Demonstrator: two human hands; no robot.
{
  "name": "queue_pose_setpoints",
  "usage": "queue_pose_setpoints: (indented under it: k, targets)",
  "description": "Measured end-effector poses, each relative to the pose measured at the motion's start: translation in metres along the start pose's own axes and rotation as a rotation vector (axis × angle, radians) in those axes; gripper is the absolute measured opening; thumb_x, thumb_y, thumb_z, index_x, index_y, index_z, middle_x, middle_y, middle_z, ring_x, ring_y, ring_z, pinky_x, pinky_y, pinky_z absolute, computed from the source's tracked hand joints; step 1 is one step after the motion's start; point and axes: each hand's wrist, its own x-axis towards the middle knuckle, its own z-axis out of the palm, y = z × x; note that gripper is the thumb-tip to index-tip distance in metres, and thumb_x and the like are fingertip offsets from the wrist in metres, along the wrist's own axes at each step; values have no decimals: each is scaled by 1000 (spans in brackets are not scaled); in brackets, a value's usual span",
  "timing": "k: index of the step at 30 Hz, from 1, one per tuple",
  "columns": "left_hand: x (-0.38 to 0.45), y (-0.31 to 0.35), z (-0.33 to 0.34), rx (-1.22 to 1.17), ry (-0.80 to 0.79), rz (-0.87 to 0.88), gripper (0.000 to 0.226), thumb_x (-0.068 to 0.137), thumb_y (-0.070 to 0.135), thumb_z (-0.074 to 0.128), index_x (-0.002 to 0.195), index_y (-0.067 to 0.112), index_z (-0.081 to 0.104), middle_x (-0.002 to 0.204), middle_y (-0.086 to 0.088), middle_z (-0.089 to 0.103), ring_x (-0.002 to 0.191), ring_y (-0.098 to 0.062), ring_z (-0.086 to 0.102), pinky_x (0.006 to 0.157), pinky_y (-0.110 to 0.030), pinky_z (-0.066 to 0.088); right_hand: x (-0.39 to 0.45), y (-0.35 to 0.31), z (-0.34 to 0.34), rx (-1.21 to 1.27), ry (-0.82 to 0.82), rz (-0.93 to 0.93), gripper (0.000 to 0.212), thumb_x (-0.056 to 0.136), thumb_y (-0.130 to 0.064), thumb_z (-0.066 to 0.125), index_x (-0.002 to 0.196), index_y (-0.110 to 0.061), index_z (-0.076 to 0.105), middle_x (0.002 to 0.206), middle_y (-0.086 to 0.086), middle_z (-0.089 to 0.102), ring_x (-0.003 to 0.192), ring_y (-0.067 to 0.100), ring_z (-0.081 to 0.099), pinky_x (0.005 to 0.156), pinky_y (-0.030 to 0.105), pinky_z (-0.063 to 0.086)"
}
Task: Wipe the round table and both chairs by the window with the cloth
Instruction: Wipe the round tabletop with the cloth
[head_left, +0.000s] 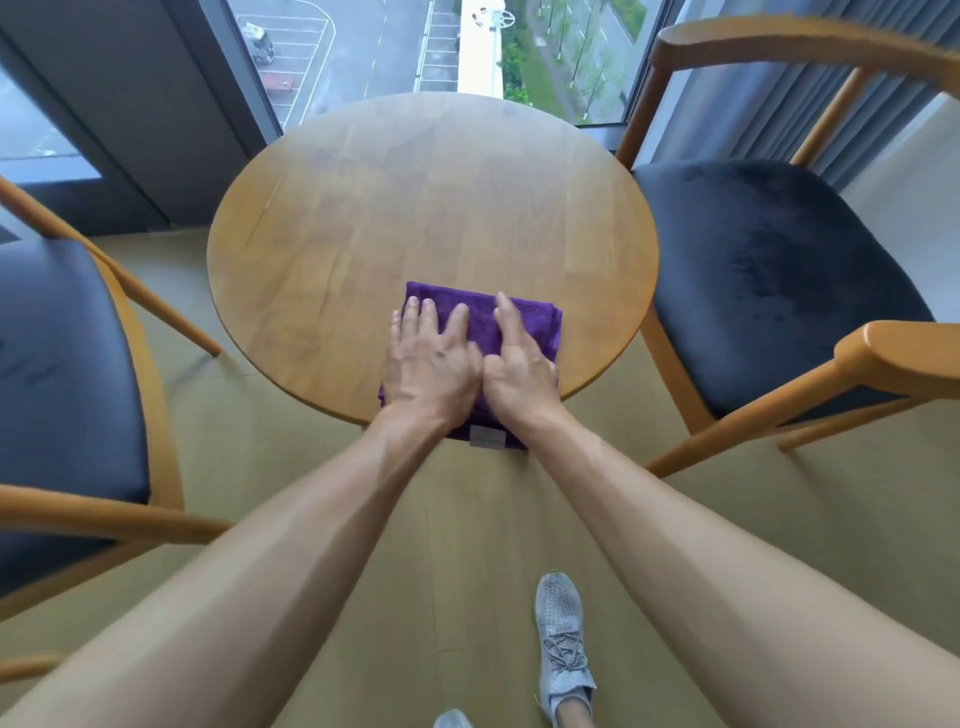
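Both hands are down flat and side by side. The left hand (434, 358) has its fingers straight and spread, pressing on the purple cloth (530, 325). The right hand (517, 358) lies pressed against it, index finger stretched forward over the fabric, the other fingers tucked lower; whether they curl under the cloth's edge cannot be told from here. Neither hand has the cloth bunched up or lifted: it looks pinned, not gripped.

The cloth is folded into a rectangle beneath both palms, on the near edge of the round bench (426, 208), and its near end hangs past the rim below the wrists. Out from the left hand stands the left chair (62, 364), dark seat, wooden arms; out from the right hand, the right chair (769, 280), the same build. Beyond the fingertips, past the bench, is the window (363, 47).

The risk, as I judge it: with that overhang, a pull back toward the body could drag the cloth off the rim, and uneven pressure could make the fold bunch.

A small pale label (487, 436) sits on the hanging edge, with no writing legible.
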Motion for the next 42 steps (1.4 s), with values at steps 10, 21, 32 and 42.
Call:
queue_pose_setpoints:
  k: [10, 21, 32, 42]
  targets:
    - [-6, -8, 16, 161, -94, 5, 95, 85, 80, 14, 159, 26, -8, 164, -21, -17, 152, -33, -19, 120, -57, -13, 45, 10, -5, -518, 124, -260, 50, 96, -11, 40, 144, -22, 45, 145, -5, 50, 130, 25, 39, 102, 40, 30]
    - [9, -150, -26, 102, -50, -292, 85, 91, 76, 20, 160, 29, 3, 167, -10, -9, 154, -27, -11, 122, -55, -5, 55, 6, 7, -785, -221, -388, 57, 103, -43, 35, 155, -42, 14, 166, -8, 5, 153, 15, 2, 122, 47, 4]
    - [37, 15, 16, 61, 25, -102, 66, 101, 49, 24, 160, 25, 5, 168, -8, -4, 154, -27, -9, 118, -63, -11, 78, 29, -30, -673, -63, -434, 53, 105, -32, 34, 157, -29, 22, 165, -7, 15, 153, 14, 9, 123, 38, 6]
    - [55, -66, 1, 120, 1, 89, 64, 99, 48, 24, 158, 38, 3, 168, 5, -6, 154, -17, -8, 119, -61, -9, 96, -8, 26, -692, -63, -451, 59, 105, -32, 30, 159, -17, 11, 166, -1, 5, 153, 13, 0, 123, 39, -2]
